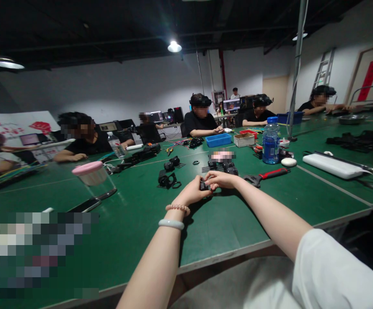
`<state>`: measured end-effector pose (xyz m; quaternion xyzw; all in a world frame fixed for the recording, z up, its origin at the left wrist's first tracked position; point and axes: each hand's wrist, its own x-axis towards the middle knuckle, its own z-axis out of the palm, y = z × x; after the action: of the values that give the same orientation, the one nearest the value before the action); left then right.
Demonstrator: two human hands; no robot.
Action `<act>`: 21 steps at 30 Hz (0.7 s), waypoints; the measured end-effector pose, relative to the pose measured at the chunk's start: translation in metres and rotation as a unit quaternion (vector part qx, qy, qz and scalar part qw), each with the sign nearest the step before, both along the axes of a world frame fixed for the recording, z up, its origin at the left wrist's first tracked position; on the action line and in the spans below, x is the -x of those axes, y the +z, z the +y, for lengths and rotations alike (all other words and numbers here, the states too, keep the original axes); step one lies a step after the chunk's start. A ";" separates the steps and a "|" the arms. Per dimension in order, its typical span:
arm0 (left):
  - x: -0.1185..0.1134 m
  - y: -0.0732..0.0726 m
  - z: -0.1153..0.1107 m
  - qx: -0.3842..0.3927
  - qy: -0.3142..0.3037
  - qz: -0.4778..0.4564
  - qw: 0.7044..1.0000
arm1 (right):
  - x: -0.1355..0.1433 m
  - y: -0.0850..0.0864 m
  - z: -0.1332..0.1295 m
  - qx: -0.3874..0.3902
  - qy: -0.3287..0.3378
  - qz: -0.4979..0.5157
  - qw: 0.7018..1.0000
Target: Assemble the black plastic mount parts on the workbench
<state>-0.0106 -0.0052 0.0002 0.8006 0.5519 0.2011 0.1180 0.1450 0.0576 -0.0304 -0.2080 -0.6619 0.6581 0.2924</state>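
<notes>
Both hands meet over the green table (231,219), around a small black part (203,184). My left hand (191,191) has its fingers wrapped round the part; a beaded bracelet and a pale bangle circle that wrist. From the right, my right hand (220,180) pinches at the same part, its fingertips touching it. The part's shape is mostly hidden by the fingers. Just beyond the hands lie black ring-shaped pieces (167,180) and more black pieces (227,166). An adjustable wrench (272,174) with a red and black handle lies to the right.
A pink-lidded clear cup (91,178) stands at left, beside a phone (85,206). A blue water bottle (270,141), a white power bank-like case (333,165) and a blue tray (218,140) are farther back. Several people sit around the table.
</notes>
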 end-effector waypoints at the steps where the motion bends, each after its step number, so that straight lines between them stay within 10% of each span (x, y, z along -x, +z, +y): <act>1: 0.000 0.000 0.001 -0.003 -0.002 0.002 1.000 | 0.000 0.000 0.000 -0.004 0.005 0.000 1.000; 21: 0.000 0.000 0.003 -0.011 -0.003 0.022 1.000 | 0.000 -0.003 0.002 -0.031 0.005 -0.012 0.999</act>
<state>-0.0104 -0.0021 -0.0001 0.8079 0.5496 0.1893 0.0974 0.1448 0.0596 -0.0329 -0.2030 -0.6863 0.6365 0.2873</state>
